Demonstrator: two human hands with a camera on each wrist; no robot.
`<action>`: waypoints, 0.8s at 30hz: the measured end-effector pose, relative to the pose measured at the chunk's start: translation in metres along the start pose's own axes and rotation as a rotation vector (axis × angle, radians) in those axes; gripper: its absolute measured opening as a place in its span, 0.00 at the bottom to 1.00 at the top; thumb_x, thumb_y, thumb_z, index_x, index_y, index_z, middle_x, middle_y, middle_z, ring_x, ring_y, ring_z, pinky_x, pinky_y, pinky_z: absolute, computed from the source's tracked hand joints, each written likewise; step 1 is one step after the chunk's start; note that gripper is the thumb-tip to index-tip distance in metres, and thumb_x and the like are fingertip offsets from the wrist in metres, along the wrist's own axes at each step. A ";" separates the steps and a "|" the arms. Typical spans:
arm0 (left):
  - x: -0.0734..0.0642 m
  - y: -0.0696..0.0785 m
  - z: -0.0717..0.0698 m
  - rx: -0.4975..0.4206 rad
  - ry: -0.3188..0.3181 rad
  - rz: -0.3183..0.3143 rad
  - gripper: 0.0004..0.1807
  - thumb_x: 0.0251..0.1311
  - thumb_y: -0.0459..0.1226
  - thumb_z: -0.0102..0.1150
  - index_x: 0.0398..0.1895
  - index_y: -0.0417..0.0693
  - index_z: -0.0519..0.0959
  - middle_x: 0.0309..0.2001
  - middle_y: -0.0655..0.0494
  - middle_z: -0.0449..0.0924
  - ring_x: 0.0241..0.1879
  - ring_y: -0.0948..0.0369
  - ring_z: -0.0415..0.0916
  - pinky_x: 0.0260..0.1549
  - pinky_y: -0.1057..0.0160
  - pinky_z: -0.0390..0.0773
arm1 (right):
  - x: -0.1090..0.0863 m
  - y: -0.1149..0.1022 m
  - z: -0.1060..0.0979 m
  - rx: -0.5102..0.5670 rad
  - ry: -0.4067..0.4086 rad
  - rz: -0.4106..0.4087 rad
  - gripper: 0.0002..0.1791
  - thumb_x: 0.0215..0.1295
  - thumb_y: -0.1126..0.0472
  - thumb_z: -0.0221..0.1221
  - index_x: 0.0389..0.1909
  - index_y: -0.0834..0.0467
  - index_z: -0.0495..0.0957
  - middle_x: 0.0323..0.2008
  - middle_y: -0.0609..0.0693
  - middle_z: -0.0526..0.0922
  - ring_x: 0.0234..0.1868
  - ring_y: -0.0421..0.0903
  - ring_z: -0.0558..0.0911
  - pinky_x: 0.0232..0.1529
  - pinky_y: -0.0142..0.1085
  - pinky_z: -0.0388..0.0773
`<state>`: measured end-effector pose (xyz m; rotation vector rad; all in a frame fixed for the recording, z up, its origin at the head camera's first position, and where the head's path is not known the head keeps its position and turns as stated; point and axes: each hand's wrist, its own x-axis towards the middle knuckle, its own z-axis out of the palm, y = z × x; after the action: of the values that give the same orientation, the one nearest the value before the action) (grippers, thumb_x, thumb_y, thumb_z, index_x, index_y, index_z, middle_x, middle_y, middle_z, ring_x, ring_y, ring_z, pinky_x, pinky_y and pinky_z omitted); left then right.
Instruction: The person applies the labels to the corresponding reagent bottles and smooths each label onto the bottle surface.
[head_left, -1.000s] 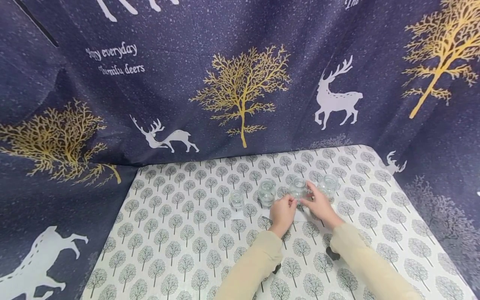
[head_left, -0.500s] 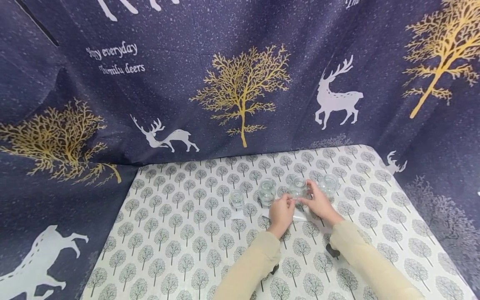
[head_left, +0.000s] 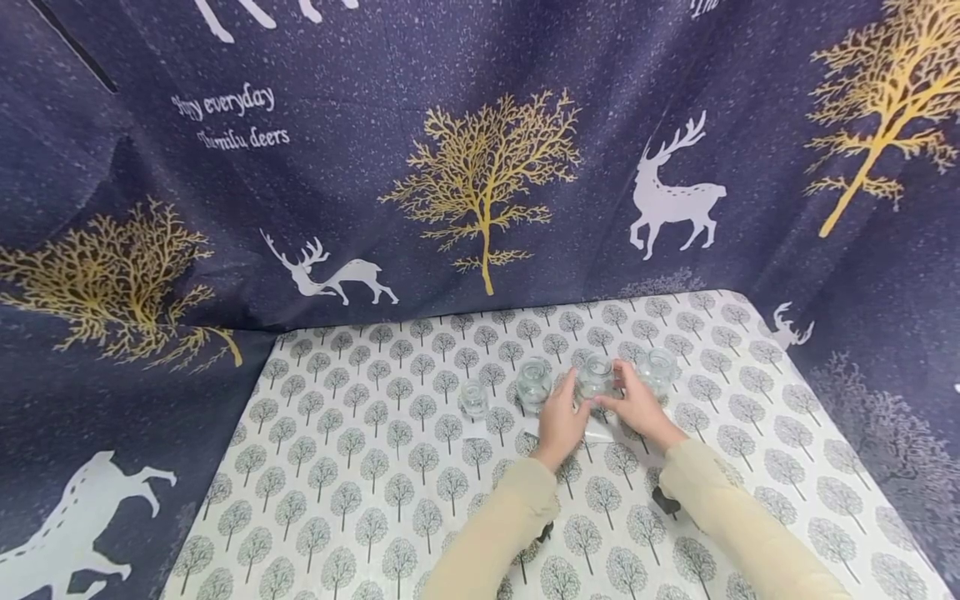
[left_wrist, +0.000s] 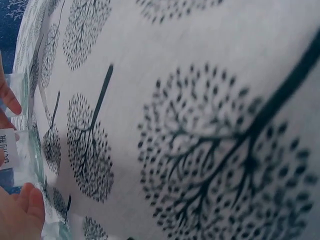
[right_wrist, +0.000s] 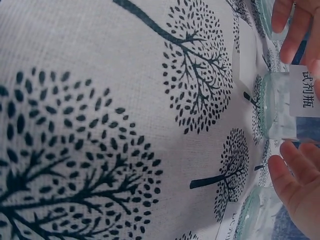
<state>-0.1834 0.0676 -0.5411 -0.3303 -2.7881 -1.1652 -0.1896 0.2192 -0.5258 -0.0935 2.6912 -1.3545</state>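
A clear glass bottle (head_left: 597, 379) with a rounded neck stands between my hands, third in a row. On its front is a white label (right_wrist: 304, 97) with dark Chinese characters, facing me. My right hand (head_left: 637, 410) holds the bottle from its right, index finger along the side and thumb at the front by the label. My left hand (head_left: 561, 427) is spread at the left side, its extended index finger beside the glass and its thumb low at the front. In the right wrist view, fingertips of both hands flank the bottle, with a small gap on the left hand's side.
To the left stand a glass bottle (head_left: 534, 387) and a smaller glass bottle (head_left: 473, 400). Another glass bottle (head_left: 658, 371) stands close behind my right hand. White paper pieces lie in front, including a strip (head_left: 600, 431). A tree-print cloth (head_left: 420, 500) covers the table, before a dark blue curtain (head_left: 300, 192).
My left hand's fingers have parted from a pinch near the label and extended along the bottle's left side. The right hand has barely moved, and the bottles have stayed where they were.
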 end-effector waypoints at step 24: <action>0.003 0.000 -0.005 0.010 -0.005 0.039 0.26 0.57 0.38 0.50 0.61 0.51 0.61 0.23 0.57 0.76 0.12 0.72 0.61 0.24 0.79 0.70 | -0.004 0.009 -0.008 -0.032 -0.001 -0.097 0.33 0.60 0.66 0.51 0.65 0.60 0.50 0.55 0.70 0.67 0.52 0.63 0.72 0.51 0.48 0.70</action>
<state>-0.1866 0.0652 -0.5369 -0.3854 -2.7777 -1.1437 -0.1868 0.2309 -0.5278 -0.2305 2.7408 -1.3361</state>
